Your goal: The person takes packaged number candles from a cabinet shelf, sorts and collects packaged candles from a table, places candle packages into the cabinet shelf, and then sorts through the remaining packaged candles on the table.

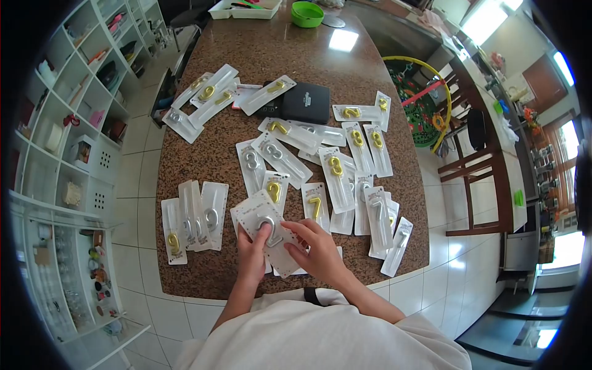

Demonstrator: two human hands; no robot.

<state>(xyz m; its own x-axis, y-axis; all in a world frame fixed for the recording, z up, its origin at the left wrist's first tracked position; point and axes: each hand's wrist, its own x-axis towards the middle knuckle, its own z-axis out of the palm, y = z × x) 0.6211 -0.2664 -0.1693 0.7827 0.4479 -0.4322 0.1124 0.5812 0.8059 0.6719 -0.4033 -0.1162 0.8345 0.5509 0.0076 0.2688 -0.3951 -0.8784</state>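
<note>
Near the table's front edge, my left hand (251,256) grips a small stack of carded number candles, its thumb pressed on the front. The top pack (256,213) is a white card with a silver number 2 under clear plastic. My right hand (317,250) reaches over the stack's right side, index finger and thumb apart and seemingly touching the card. Just beyond the stack lie a carded gold number candle (274,190) and a gold 7 candle pack (315,200). The lower cards in the stack are mostly hidden.
Several candle packs lie left (213,209), right (377,216) and at the far left (213,86) of the speckled table (246,49). A black box (306,103) sits mid-table. Farther back are green bowls (306,13) and a white tray (246,11). Shelves (74,92) stand left.
</note>
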